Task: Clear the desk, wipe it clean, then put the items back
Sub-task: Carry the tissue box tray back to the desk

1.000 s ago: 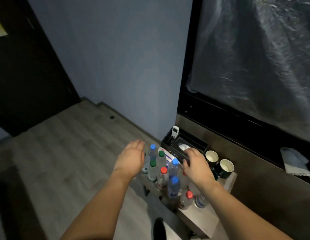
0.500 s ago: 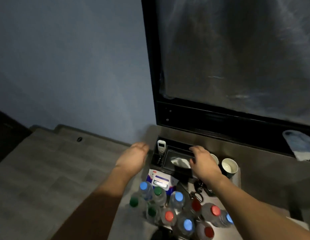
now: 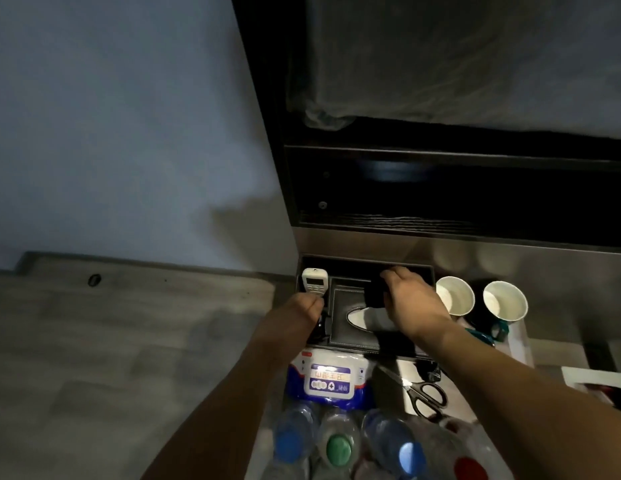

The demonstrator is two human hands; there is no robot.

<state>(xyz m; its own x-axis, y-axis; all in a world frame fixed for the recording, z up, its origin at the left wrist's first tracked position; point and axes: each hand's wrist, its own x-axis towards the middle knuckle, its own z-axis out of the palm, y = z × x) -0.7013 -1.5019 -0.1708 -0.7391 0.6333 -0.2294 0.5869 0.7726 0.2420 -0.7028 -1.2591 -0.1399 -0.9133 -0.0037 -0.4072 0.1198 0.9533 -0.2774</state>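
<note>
I see the black organizer box [image 3: 350, 332] at the back left corner of the surface [image 3: 402, 370], against the wall panel, with both hands on it. My left hand [image 3: 298, 315] is at the box's left edge, its fingers [image 3: 314, 303] curled down around the side wall just below the white remote [image 3: 312, 279] that stands upright in the left compartment. My right hand [image 3: 411, 303] lies over the tissue compartment, its fingers [image 3: 394, 273] bent over the far rim; I read that as a grip on the box, though the fingertips are hidden in the dark. A white tissue [image 3: 359, 315] pokes out of the slot just beside the right palm. In front of the box sits a blue and white tissue pack [image 3: 328, 379], with black scissors [image 3: 421, 393] to its right. Closer to me stand water bottles [image 3: 337, 441] with blue, green and red caps. To the right of the box are two cups [image 3: 480, 299] with white interiors.
</note>
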